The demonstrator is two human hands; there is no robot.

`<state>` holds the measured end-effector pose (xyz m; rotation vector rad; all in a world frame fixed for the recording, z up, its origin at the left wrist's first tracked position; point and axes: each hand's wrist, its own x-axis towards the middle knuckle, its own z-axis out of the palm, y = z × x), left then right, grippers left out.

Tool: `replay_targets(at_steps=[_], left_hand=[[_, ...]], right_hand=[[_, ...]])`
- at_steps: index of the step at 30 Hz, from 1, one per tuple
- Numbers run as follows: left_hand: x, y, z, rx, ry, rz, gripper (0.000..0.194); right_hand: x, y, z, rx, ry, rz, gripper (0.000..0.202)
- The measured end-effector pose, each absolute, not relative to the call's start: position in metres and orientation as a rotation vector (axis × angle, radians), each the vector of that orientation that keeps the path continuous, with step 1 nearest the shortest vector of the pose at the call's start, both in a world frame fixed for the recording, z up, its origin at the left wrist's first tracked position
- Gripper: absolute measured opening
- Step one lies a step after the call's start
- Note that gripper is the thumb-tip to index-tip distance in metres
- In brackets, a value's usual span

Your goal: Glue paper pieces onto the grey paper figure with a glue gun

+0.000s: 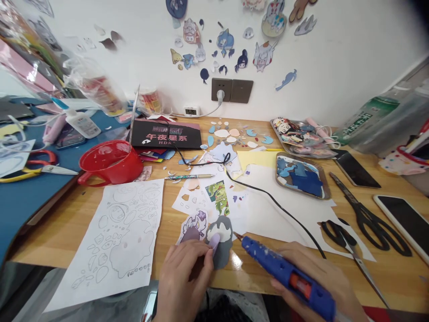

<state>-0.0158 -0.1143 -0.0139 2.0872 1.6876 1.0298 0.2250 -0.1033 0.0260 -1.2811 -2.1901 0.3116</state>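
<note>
My right hand (311, 268) is wrapped round a blue hot glue gun (268, 259) with a red part in its side. The gun's nozzle points left, just beside a dark grey paper cutout (222, 256) that has a white shape on it. Over this cutout, my left hand (184, 273) pinches a small lavender paper piece (215, 240) between thumb and fingers. A printed character cutout (198, 223) lies behind the left hand, partly covered by a purple piece. Near it is a green printed card (217, 194).
A sheet of pencil outlines (130, 237) lies left, below a red mug (110, 161). Black-handled scissors (365, 214) and phones are at right. A black cord (268, 194) crosses the white paper. A tray of blue scraps (301, 176) stands behind it.
</note>
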Motion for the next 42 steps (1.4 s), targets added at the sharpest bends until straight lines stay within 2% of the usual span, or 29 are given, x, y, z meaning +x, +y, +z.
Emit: replay_targets(at_steps=[6,14,22,33,42], left_hand=[[-0.01,-0.118,-0.021,2.243,1.668,1.069,0.007],[-0.009,-0.116,-0.022,2.367,1.65,0.994,0.016],[-0.002,-0.112,-0.02,2.346,1.65,1.161,0.017],[-0.002,-0.11,-0.018,2.412,1.66,1.077,0.021],[-0.005,-0.105,-0.012,2.587,1.649,0.864,0.022]], right_hand=[[0.237,-0.101,0.029,-1.323,-2.091,0.306,0.016],[0.239,-0.104,0.017,-1.33,-2.076,0.278,0.019],[0.238,-0.102,0.013,-1.294,-2.074,0.312,0.017],[0.232,-0.099,0.015,-1.243,-2.126,0.272,0.016],[0.23,-0.098,0.017,-1.208,-2.135,0.352,0.015]])
